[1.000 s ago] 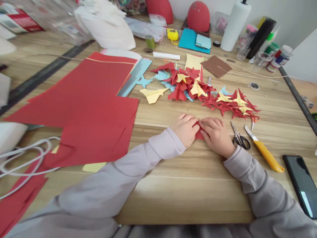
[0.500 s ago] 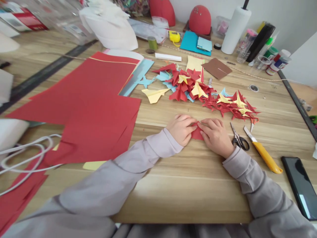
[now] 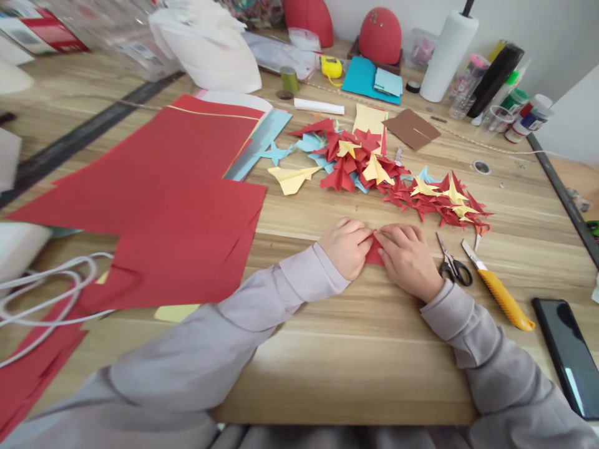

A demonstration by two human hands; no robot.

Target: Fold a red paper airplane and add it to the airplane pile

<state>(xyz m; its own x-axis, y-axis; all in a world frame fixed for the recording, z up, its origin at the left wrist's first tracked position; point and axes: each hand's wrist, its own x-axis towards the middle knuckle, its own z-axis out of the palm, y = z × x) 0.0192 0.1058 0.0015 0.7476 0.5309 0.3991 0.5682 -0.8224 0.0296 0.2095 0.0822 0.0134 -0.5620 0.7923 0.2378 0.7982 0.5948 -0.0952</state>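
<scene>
A small piece of red paper [image 3: 375, 254] lies on the wooden table between my hands, partly covered by them. My left hand [image 3: 347, 247] has its fingers bent together on the paper's left side. From the right, my right hand [image 3: 408, 259] presses on the same paper, its thumb and fingers close together at the top edge. Both hands' fingertips nearly meet there. Beyond them lies a pile of folded red, yellow and blue paper shapes [image 3: 346, 173]. Black-handled scissors [image 3: 453, 265] and a yellow-handled knife [image 3: 503, 298] rest right of my right hand.
Large red sheets [image 3: 187, 249] cover the left of the table [image 3: 355, 374], near a white cable [image 3: 70, 312]. A phone [image 3: 568, 355] lies at the right edge. Brown paper [image 3: 409, 129], a yellow tape measure [image 3: 331, 67] and several bottles stand or lie at the back.
My left hand has shifted slightly to the right over the red paper, covering more of its left side. My right hand stays almost in place.
</scene>
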